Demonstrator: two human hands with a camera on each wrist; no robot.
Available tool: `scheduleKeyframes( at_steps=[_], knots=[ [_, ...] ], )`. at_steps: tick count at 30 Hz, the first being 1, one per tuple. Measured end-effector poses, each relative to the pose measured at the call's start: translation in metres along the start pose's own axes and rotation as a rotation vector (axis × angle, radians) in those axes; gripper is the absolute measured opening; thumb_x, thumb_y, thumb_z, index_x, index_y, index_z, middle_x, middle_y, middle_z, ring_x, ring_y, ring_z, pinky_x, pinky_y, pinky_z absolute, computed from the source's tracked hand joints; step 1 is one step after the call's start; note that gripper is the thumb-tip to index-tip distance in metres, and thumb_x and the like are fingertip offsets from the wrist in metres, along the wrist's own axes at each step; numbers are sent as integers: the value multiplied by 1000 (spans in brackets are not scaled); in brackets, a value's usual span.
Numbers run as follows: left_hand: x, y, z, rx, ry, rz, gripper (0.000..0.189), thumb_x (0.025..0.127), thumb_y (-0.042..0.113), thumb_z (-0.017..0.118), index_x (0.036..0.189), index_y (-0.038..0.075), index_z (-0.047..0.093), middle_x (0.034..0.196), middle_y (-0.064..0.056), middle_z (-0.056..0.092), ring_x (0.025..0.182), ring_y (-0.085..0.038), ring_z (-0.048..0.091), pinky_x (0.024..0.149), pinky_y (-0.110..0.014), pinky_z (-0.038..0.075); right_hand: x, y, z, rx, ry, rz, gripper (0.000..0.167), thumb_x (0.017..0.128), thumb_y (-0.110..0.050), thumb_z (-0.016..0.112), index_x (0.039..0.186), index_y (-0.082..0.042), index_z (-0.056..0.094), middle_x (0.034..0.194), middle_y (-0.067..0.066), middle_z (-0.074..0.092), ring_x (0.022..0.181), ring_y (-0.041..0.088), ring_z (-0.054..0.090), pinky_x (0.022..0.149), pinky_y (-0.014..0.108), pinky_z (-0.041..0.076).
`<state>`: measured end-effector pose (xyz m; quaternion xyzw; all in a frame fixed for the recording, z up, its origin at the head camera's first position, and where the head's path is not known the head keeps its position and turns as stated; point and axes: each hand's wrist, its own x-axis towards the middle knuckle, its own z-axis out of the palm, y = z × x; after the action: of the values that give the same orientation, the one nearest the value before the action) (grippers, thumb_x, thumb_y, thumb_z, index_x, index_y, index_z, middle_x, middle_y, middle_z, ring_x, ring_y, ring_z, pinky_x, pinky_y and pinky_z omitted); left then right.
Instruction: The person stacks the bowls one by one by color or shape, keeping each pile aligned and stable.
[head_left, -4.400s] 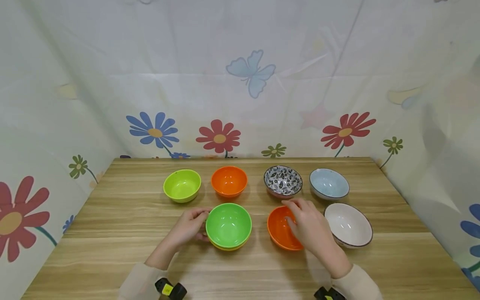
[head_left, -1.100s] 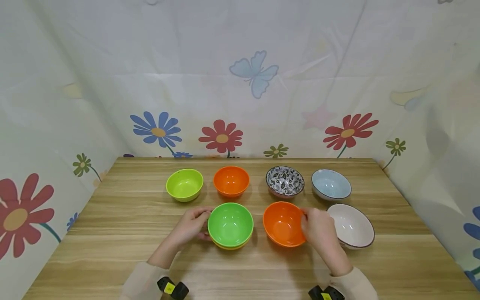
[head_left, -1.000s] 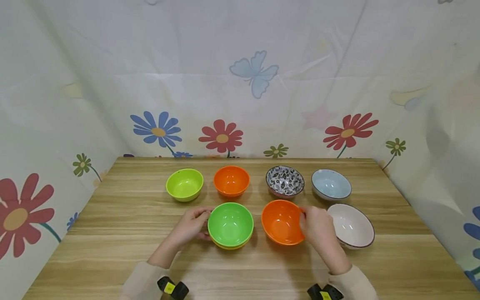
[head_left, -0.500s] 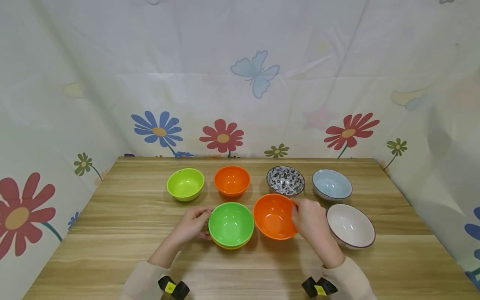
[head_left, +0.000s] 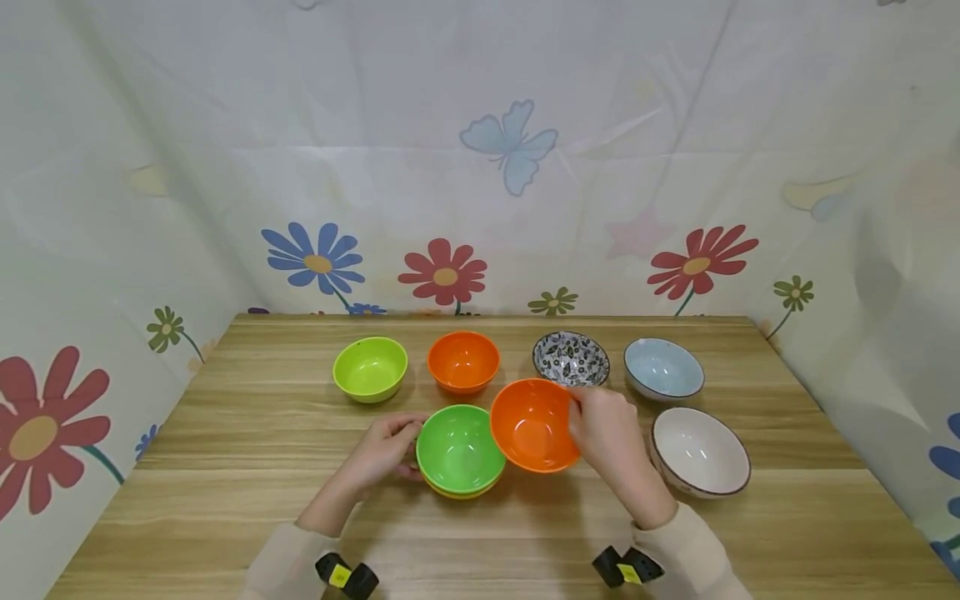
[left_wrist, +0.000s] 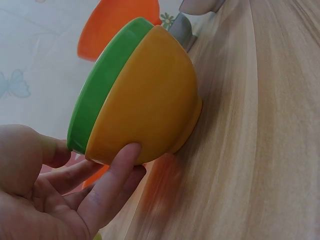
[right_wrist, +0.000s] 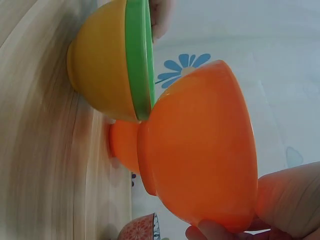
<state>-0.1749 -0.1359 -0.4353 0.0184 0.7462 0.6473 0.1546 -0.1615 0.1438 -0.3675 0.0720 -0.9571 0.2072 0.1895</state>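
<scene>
A green bowl [head_left: 461, 450] sits nested in a yellow bowl [left_wrist: 150, 95], and the stack stands on the wooden table. My left hand [head_left: 385, 450] holds the stack at its left side, thumb at the green rim and fingers against the yellow wall. My right hand [head_left: 611, 437] pinches the right rim of an orange bowl [head_left: 535, 427]. This bowl is raised off the table beside the stack, its left edge overlapping the green rim in the head view. In the right wrist view the orange bowl [right_wrist: 202, 145] hangs higher than the stack, with its foot close to the green rim.
Behind stand a lime bowl [head_left: 371, 369], another orange bowl [head_left: 463, 362], a black-and-white patterned bowl [head_left: 571, 358] and a light blue bowl [head_left: 663, 368]. A white bowl [head_left: 701, 452] with a dark rim stands right of my right hand. A printed curtain [head_left: 360, 183] encloses the table.
My right hand has gripped the front orange bowl, lifted it and carried it left toward the stack. My left hand has stayed at the stack.
</scene>
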Motion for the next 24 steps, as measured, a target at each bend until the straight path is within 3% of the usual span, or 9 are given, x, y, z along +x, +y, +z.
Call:
scheduleKeyframes(
  at_steps=[10,24],
  knots=[
    [0,1,0,-2,-16,6,36,95,11,39,123,-5,53,106,-18,60,76,-18,62,62,-40,58,4,-10,0,14,45,-50,19,78,3,57,90,1,71,82,16,69,71,32,66,54,45,55],
    [0,-2,-1,-17,-26,21,35,95,10,38,123,-6,52,108,-19,60,77,-20,63,61,-41,58,8,-31,9,73,10,-73,18,79,3,57,89,0,72,82,13,70,71,26,66,53,40,55]
  ],
)
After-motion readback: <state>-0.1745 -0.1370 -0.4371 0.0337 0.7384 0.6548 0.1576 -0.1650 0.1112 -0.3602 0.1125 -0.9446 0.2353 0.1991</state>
